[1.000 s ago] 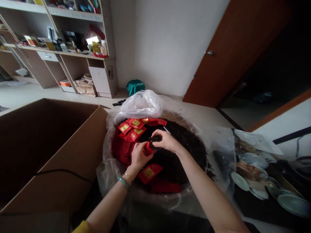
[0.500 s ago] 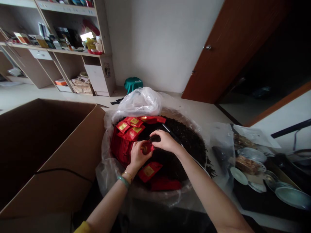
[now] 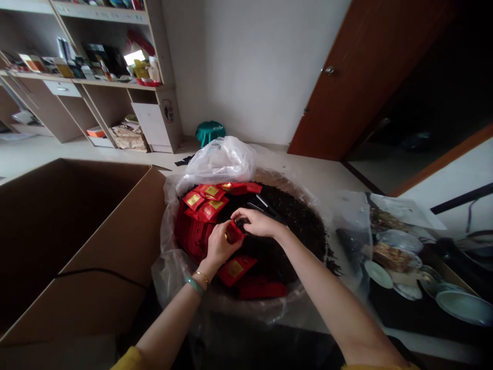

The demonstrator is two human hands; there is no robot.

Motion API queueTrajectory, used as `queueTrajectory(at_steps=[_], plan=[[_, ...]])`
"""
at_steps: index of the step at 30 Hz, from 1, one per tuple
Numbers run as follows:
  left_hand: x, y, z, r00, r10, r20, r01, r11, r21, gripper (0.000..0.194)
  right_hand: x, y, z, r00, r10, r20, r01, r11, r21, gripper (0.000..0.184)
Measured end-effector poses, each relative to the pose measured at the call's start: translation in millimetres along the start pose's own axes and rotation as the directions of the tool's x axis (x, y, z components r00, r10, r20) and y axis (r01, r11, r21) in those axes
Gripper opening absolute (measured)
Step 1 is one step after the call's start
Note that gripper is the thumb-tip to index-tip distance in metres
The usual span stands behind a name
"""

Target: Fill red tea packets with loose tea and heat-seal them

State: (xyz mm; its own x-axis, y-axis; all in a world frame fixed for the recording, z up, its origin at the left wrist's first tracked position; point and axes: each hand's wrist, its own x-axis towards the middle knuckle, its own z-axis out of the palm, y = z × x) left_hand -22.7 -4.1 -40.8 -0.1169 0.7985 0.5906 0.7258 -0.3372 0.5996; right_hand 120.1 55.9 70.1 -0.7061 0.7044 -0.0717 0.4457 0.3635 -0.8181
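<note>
My left hand (image 3: pixel 219 247) is closed around a small red packet (image 3: pixel 238 235), whose mouth is held open and shows a gold inside. Right at that mouth, my right hand (image 3: pixel 260 224) pinches a clump of dark dried leaves (image 3: pixel 241 223), probably tea. Below both hands spreads a heap of the same dark leaves (image 3: pixel 304 221) in a round container lined with a clear plastic bag (image 3: pixel 223 160). Red packets with gold labels (image 3: pixel 211 208) lie on the far left of the heap, above a tight row of red packets (image 3: pixel 189 234). Nearer me are another labelled packet (image 3: pixel 238 269) and a red stack (image 3: pixel 262 289).
An open cardboard box (image 3: pixel 115 257) stands at left, a black cord over its side. Thin dark, pale-edged objects (image 3: pixel 265 203) lie on the leaves. At right, a low dark table (image 3: pixel 408 318) carries dishes and a lidded bowl (image 3: pixel 464 303). Behind are shelves and a brown door (image 3: pixel 346 77).
My right hand has moved slightly left and down, bringing the leaf clump to the packet's mouth. My left hand keeps hold of the packet in nearly the same place.
</note>
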Motion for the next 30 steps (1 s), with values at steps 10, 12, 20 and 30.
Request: queueTrajectory(at_steps=[10,12,20,30], plan=[[0.4,-0.5,-0.4,1.0,-0.014,-0.017,0.014,1.0,0.012,0.051,-1.4,-7.5,12.4,0.966,-0.144,-0.215,0.04,0.905,-0.423,0.046],[0.8,0.4,-1.1,1.0,-0.008,-0.019,0.008,0.999,0.035,0.051,-2.6,-8.4,12.0,0.955,-0.137,-0.263,0.001,0.888,-0.46,0.037],[-0.4,-2.2,-1.0,0.998,-0.012,-0.054,0.016,0.997,0.072,0.049,-14.0,-26.6,23.4,0.978,0.071,-0.194,-0.175,0.784,-0.596,0.025],[-1.7,-6.7,1.0,0.998,-0.02,-0.062,0.022,0.999,0.029,0.042,-11.9,-26.5,38.5,0.957,0.137,-0.256,-0.26,0.8,-0.541,0.026]])
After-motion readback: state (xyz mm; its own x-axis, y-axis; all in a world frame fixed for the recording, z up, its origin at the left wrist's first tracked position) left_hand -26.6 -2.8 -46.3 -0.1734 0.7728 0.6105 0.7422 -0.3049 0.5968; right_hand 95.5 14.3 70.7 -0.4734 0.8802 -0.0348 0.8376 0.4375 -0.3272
